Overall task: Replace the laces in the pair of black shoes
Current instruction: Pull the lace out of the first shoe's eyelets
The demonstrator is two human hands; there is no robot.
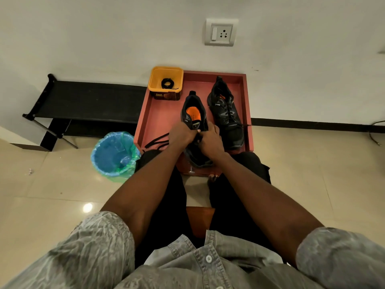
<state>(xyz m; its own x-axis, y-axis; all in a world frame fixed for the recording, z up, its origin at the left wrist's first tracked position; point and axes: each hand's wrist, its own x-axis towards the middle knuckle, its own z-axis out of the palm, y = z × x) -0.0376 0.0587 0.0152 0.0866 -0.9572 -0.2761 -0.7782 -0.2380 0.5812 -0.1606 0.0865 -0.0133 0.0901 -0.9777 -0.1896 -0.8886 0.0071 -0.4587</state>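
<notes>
Two black shoes lie on a red tray [158,113]. The left shoe [193,113], with an orange insole, sits under both hands. My left hand [182,133] grips its tongue area and my right hand [210,140] pinches a black lace over the eyelets. The lace's loose end [157,140] trails left on the tray. The right shoe [226,113] lies laced at the tray's right side. A coiled black lace [167,83] rests inside a yellow tub [165,82] at the tray's far left corner.
A blue bin with a green liner [113,155] stands on the tiled floor left of the tray. A black rack [83,101] runs along the wall at left. A wall socket [221,32] is above. My knees flank the tray's near edge.
</notes>
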